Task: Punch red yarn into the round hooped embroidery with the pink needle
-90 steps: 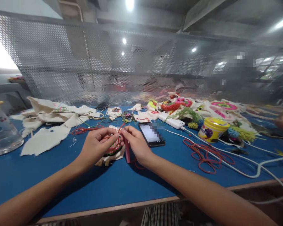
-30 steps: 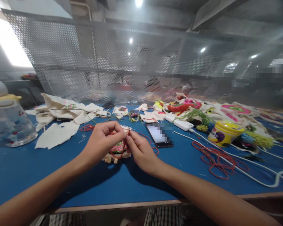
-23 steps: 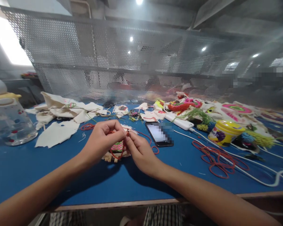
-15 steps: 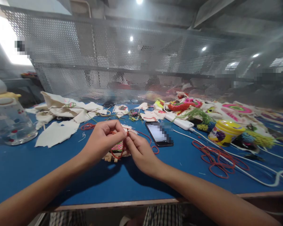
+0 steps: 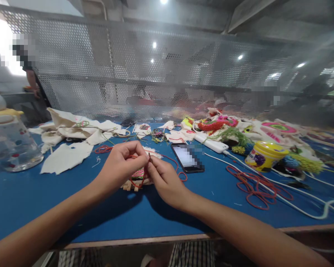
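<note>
While left hand [image 5: 125, 161] and right hand [image 5: 168, 178] pinch thin red cord [image 5: 140, 186], clear plastic yellow-collared bottle [image 5: 13, 144] holds clear liquid [image 5: 19, 163]; round yellow plastic tub [image 5: 263, 158], contents hidden.

On your left you have a transparent drinking bottle [image 5: 15, 144] with yellow collar, standing upright; near it lies a torn piece of off-white cloth [image 5: 66, 158]; right of the middle, you see a smartphone [image 5: 182, 157] with lit screen; behind it lies a white oblong device [image 5: 210, 143] with a white cable; further right stands a yellow tub [image 5: 269, 157] showing dark grapes; a perforated metal screen [image 5: 136, 66] rises behind.
</note>
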`<state>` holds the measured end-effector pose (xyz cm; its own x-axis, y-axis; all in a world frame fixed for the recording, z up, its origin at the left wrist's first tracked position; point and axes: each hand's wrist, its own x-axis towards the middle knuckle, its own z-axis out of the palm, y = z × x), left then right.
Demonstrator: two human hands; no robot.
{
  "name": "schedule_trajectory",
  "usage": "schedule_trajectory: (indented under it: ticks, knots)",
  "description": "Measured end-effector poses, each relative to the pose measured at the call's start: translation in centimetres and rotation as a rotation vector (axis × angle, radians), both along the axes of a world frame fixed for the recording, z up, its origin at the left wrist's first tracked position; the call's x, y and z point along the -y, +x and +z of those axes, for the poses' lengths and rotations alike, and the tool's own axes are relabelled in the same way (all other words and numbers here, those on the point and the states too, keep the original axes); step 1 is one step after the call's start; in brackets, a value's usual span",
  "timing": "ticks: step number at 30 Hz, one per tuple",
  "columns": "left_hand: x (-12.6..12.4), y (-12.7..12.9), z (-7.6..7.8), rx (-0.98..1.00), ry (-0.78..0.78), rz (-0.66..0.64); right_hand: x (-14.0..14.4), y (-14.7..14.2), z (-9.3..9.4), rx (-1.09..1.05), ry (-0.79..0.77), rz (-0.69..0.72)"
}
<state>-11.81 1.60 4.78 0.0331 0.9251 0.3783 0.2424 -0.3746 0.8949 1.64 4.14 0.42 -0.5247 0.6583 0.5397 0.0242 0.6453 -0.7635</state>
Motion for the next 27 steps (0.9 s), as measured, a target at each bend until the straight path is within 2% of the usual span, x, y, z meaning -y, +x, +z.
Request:
schedule_trajectory:
  ticks: [7, 20, 27]
  knots:
    - [0.18, 0.0, 0.03, -0.04, 0.045, 0.058, -0.04, 0.01, -0.03, -0.024, -0.013, -0.006]
    - [0.31, 0.13, -0.18, -0.138, 0.096, 0.073, -0.05, 0.01, -0.03, -0.02, -0.026, 0.017]
    - [0.34, 0.26, 0.09, -0.153, 0.105, 0.052, -0.1, -0.04, -0.06, -0.007, 0.016, 0.013]
